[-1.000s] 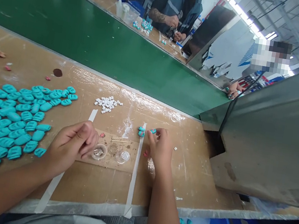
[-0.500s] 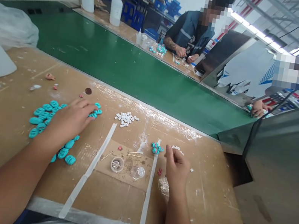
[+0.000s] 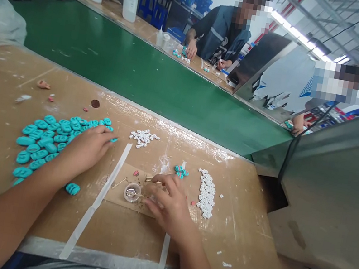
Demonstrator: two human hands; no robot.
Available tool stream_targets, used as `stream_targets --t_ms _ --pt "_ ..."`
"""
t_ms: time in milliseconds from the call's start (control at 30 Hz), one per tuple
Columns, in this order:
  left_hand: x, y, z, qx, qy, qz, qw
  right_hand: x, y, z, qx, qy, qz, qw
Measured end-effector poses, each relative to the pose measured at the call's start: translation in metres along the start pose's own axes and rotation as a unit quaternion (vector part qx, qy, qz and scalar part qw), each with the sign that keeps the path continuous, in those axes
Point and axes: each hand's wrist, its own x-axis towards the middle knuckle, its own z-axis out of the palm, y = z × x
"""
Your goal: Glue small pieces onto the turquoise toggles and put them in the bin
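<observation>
My left hand [image 3: 89,149] reaches over the right side of a spread of turquoise oval pieces [image 3: 38,154]. Its thumb and fingers close on one turquoise piece [image 3: 114,139] at the fingertips. My right hand [image 3: 172,207] is above the brown card [image 3: 114,197], its fingers pinched on a thin stick [image 3: 139,195]. That stick's far end lies over a small clear cup [image 3: 132,186]. Behind the right hand is a small cluster of turquoise pieces with pink parts [image 3: 178,169]. My right hand covers much of the card.
Small white pieces form one pile [image 3: 144,137] behind the card and a curved band [image 3: 206,194] on the right. Tape strips [image 3: 98,199] flank the card. A green belt [image 3: 135,72] runs beyond the table; a co-worker [image 3: 213,34] sits across it. A metal housing [image 3: 335,192] stands right.
My right hand has moved left from beside the white pieces to the card and holds the stick over the cup. My left hand has closed on a turquoise piece. The view has shifted slightly.
</observation>
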Motion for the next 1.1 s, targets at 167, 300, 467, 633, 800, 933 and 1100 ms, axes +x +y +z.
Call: stream_targets --t_ms 167,300,467,633,800,933,1100 --pt "-0.008 0.013 0.011 -0.268 -0.077 -0.038 0.959 -0.003 0.006 0.007 0.009 -0.026 -0.027 0.999" --pt "-0.011 0.025 0.014 -0.385 -0.115 -0.084 0.912 -0.004 0.005 0.01 0.0 -0.02 -0.042 0.999" --pt "-0.011 0.033 0.011 -0.329 -0.092 -0.071 0.937 -0.003 -0.002 0.01 -0.017 -0.039 -0.046 0.998" --pt "-0.009 0.035 0.011 -0.351 -0.062 -0.119 0.927 -0.003 -0.003 0.013 -0.017 -0.021 -0.049 0.998" --pt "-0.009 0.035 0.015 -0.381 -0.061 -0.13 0.913 -0.005 0.001 0.018 0.036 -0.015 -0.059 0.997" --pt "-0.011 0.035 0.016 -0.434 -0.086 -0.105 0.89 -0.005 -0.002 0.016 0.074 -0.007 -0.034 0.997" --pt "-0.016 0.042 0.014 -0.454 -0.099 -0.079 0.882 -0.006 -0.008 0.013 0.146 0.012 0.042 0.988"
